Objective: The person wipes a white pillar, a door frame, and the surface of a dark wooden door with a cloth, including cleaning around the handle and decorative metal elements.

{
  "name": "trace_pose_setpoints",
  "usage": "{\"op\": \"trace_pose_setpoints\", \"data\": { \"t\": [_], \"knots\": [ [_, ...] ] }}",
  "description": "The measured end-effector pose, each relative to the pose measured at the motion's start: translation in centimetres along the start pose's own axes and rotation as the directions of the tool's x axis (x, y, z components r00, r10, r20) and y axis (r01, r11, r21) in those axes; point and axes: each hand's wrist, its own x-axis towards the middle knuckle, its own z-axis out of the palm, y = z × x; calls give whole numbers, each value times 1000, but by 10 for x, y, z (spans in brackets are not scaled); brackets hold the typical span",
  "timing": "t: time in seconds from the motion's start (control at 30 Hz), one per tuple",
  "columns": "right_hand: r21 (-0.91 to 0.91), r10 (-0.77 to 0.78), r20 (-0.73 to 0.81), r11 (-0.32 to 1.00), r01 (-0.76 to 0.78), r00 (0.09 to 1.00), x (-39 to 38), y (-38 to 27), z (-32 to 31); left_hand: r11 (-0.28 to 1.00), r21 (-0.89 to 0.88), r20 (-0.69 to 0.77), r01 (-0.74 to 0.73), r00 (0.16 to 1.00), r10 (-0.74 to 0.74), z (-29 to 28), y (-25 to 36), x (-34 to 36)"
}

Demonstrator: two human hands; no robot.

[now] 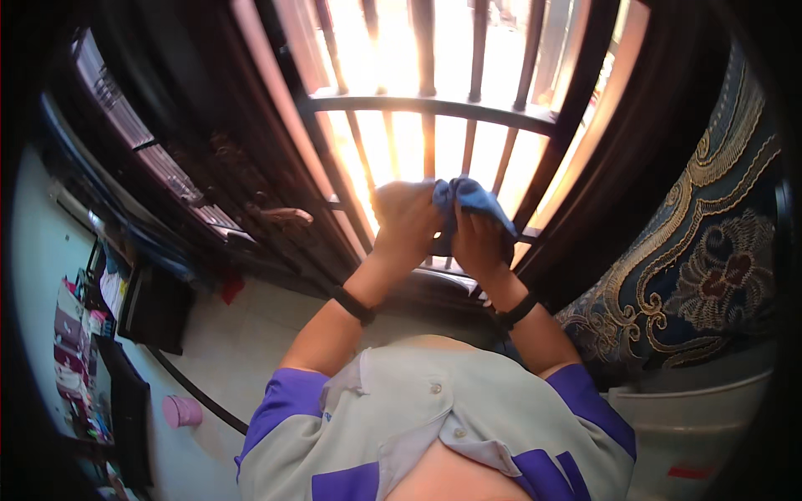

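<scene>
A blue cloth [476,199] is bunched up between my two hands, in front of the dark barred grille [434,105]. My left hand [408,227] is closed on the cloth's left side, where strong backlight washes out the fingers. On the other side, my right hand [480,242] grips the cloth from below with bent fingers, and the blue fabric folds over them. Both forearms reach forward and each wrist wears a dark band. Whether the cloth touches the bars behind it, I cannot tell.
To the left stands a dark door leaf with a handle [284,216]. A patterned curtain [702,259] hangs at the right, above a pale container [702,409]. On the tiled floor at the lower left is a pink bucket [182,411], near a cluttered shelf [79,359].
</scene>
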Motion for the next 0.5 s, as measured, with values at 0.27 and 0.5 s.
{"op": "trace_pose_setpoints", "data": {
  "t": [0.27, 0.5],
  "knots": [
    [-97, -130, -272, 990, 107, 954, 130, -59, -18, 971, 229, -196, -65, 974, 111, -97, -54, 39],
    [-171, -142, -233, 980, 104, 962, 206, -107, -21, 966, 259, -348, 26, 935, 68, -154, -97, 63]
  ]
}}
